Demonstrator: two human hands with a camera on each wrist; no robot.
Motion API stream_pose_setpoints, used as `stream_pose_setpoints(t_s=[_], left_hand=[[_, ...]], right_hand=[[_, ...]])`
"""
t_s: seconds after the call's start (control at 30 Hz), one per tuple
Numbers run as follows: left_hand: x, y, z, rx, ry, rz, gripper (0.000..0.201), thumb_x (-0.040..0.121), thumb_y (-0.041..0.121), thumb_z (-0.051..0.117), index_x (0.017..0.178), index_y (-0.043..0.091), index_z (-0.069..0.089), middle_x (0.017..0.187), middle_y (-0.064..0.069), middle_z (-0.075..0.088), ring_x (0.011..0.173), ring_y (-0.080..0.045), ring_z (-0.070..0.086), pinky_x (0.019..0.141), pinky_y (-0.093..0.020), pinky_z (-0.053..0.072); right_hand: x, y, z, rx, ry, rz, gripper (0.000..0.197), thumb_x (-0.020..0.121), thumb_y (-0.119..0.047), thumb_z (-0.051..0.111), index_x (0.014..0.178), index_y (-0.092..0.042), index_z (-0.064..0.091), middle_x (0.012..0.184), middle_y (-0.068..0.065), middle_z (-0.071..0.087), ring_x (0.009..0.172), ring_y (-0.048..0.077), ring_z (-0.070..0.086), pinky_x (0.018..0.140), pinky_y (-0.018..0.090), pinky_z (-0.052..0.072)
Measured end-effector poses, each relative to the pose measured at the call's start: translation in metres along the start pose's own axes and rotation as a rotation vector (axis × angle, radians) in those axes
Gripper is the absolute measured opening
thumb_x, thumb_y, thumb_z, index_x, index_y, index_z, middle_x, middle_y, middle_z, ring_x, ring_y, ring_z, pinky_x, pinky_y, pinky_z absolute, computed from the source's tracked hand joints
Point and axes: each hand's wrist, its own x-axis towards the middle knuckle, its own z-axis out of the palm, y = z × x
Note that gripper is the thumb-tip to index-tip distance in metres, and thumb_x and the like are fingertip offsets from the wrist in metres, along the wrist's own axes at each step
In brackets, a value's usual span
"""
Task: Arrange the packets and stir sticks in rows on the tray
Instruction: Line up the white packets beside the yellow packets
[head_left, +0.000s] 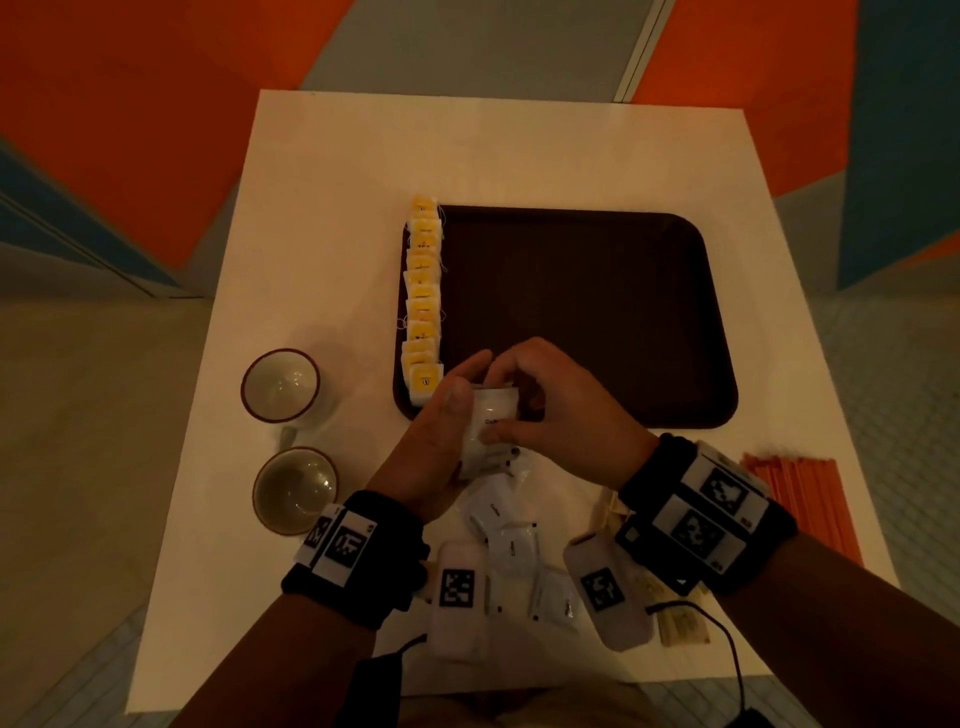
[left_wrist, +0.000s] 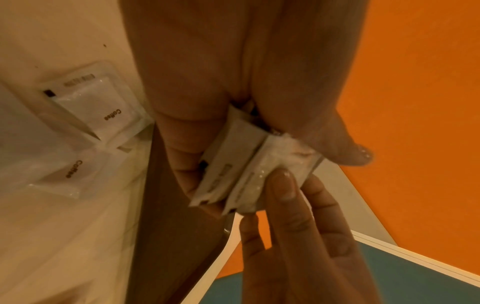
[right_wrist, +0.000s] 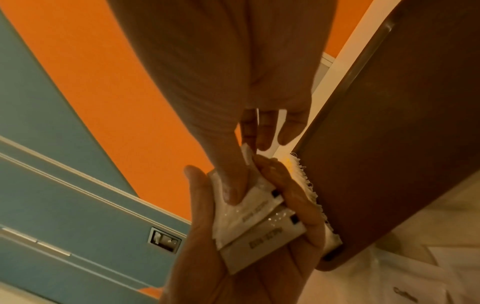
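Note:
A dark brown tray (head_left: 597, 312) lies on the white table (head_left: 322, 208), with a row of yellow tea bag packets (head_left: 423, 291) along its left edge. My left hand (head_left: 441, 431) holds a small stack of white coffee packets (head_left: 491, 421) in its palm above the tray's near left corner. My right hand (head_left: 540, 395) pinches the top packet (right_wrist: 249, 203) of that stack between thumb and fingers. More white coffee packets (head_left: 501, 525) lie loose on the table near me. Orange stir sticks (head_left: 800, 499) lie at the right edge.
Two empty cups (head_left: 280, 384) (head_left: 293, 491) stand left of the tray. Small brownish packets (head_left: 680, 623) lie under my right wrist near the front edge. The tray's middle and right side are bare. Orange and blue panels surround the table.

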Motion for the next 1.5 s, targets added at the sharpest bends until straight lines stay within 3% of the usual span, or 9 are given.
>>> stream_pose_setpoints(t_s=[0.13, 0.3, 0.47, 0.6, 0.8, 0.97, 1.27, 1.4, 1.5], left_hand=[[0.011, 0.004, -0.003, -0.001, 0.020, 0.017, 0.090, 0.064, 0.072, 0.059, 0.138, 0.024, 0.040, 0.129, -0.016, 0.056, 0.096, -0.026, 0.066, 0.064, -0.032, 0.055], [0.020, 0.013, -0.004, -0.051, 0.068, 0.022, 0.064, 0.077, 0.058, 0.038, 0.134, 0.027, 0.042, 0.125, -0.009, 0.060, 0.106, -0.027, 0.064, 0.077, -0.038, 0.057], [0.030, 0.026, -0.010, -0.029, 0.114, -0.002, 0.052, 0.083, 0.045, 0.049, 0.132, 0.026, 0.047, 0.128, -0.011, 0.057, 0.110, -0.029, 0.062, 0.088, -0.041, 0.053], [0.034, 0.026, -0.018, -0.052, 0.093, 0.006, 0.051, 0.090, 0.034, 0.050, 0.135, 0.011, 0.041, 0.091, -0.006, 0.066, 0.077, -0.019, 0.067, 0.067, -0.031, 0.056], [0.025, 0.021, -0.029, -0.118, 0.046, -0.039, 0.051, 0.080, 0.025, 0.056, 0.129, 0.014, 0.046, 0.073, -0.010, 0.059, 0.063, -0.024, 0.060, 0.056, -0.034, 0.052], [0.022, 0.018, -0.037, -0.051, -0.023, -0.085, 0.087, 0.054, 0.032, 0.086, 0.124, 0.003, 0.043, 0.060, -0.017, 0.059, 0.051, -0.029, 0.060, 0.048, -0.035, 0.051], [0.041, 0.033, -0.052, 0.213, -0.179, -0.064, 0.087, 0.059, 0.070, 0.066, 0.114, 0.011, 0.033, 0.084, 0.040, 0.064, 0.082, 0.019, 0.059, 0.071, -0.002, 0.045], [0.045, 0.034, -0.053, 0.208, -0.195, -0.110, 0.080, 0.067, 0.066, 0.062, 0.115, 0.011, 0.031, 0.088, 0.037, 0.065, 0.084, 0.017, 0.060, 0.073, -0.003, 0.045], [0.043, 0.031, -0.049, 0.199, -0.158, -0.091, 0.085, 0.071, 0.062, 0.065, 0.122, 0.005, 0.029, 0.078, 0.012, 0.072, 0.075, -0.001, 0.067, 0.074, -0.013, 0.050]], right_hand=[[0.010, -0.004, -0.004, 0.129, 0.047, 0.042, 0.032, 0.073, -0.005, 0.074, 0.100, -0.003, 0.055, 0.084, -0.027, 0.054, 0.077, -0.012, 0.054, 0.065, 0.006, 0.042], [0.026, -0.003, -0.009, 0.002, -0.030, 0.070, 0.021, 0.077, -0.016, 0.072, 0.094, -0.015, 0.059, 0.092, -0.009, 0.056, 0.086, 0.002, 0.052, 0.074, 0.015, 0.042], [0.034, -0.003, -0.012, 0.147, -0.046, 0.063, 0.013, 0.081, -0.012, 0.067, 0.088, -0.014, 0.056, 0.083, -0.009, 0.058, 0.077, 0.001, 0.056, 0.069, 0.016, 0.047], [0.045, -0.003, -0.027, 0.409, -0.004, 0.109, 0.015, 0.083, -0.001, 0.063, 0.092, -0.009, 0.054, 0.089, 0.008, 0.058, 0.082, 0.023, 0.059, 0.075, 0.035, 0.053], [0.124, 0.026, -0.056, 0.480, 0.309, 0.240, 0.030, 0.080, -0.002, 0.067, 0.090, -0.021, 0.046, 0.090, 0.005, 0.059, 0.074, 0.014, 0.058, 0.054, 0.032, 0.054], [0.204, 0.082, -0.042, 0.321, 0.405, 0.350, 0.026, 0.079, -0.011, 0.071, 0.098, -0.016, 0.055, 0.101, 0.010, 0.061, 0.093, 0.026, 0.060, 0.083, 0.046, 0.054], [0.253, 0.116, -0.006, 0.178, 0.462, 0.430, 0.038, 0.079, -0.018, 0.072, 0.110, -0.014, 0.052, 0.093, 0.007, 0.056, 0.083, 0.020, 0.056, 0.071, 0.030, 0.049], [0.257, 0.117, 0.001, 0.079, 0.464, 0.374, 0.043, 0.078, -0.019, 0.072, 0.118, -0.014, 0.056, 0.113, 0.008, 0.057, 0.102, 0.020, 0.055, 0.088, 0.024, 0.044], [0.256, 0.120, 0.005, -0.017, 0.446, 0.321, 0.049, 0.079, -0.018, 0.072, 0.124, -0.013, 0.055, 0.119, 0.010, 0.051, 0.107, 0.019, 0.051, 0.092, 0.020, 0.039]])
